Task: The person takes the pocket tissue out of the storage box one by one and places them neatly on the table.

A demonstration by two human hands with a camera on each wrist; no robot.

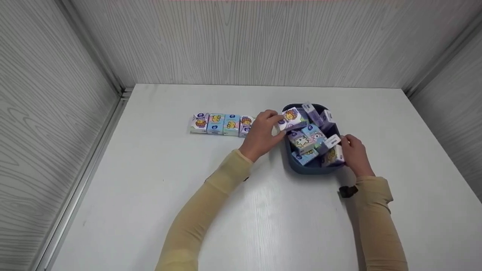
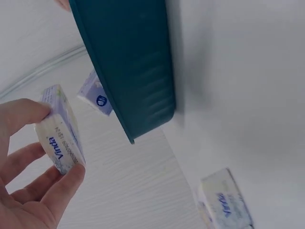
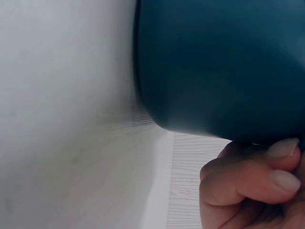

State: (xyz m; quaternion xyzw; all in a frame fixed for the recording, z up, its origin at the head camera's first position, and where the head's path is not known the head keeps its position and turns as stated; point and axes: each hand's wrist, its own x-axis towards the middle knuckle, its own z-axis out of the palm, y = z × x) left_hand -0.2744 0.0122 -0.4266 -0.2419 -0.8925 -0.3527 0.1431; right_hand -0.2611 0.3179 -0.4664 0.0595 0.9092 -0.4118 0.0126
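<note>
Left hand (image 1: 263,133) and right hand (image 1: 356,155) are both being used at a dark-blue plastic tub (image 1: 314,170) on the white worktop (image 1: 263,226). Leftmost, a row of Vinda tissue packs (image 1: 215,124) is being displayed side by side, its right end being masked by the left hand. Next, one pack (image 1: 293,117) is being pinched between left thumb and fingers over the tub's left rim. Inside, jumbled packs (image 1: 312,133) are being contained at mixed angles. Rightmost, the tub's edge is being gripped by the right hand, presumably so that it is being steadied.
</note>
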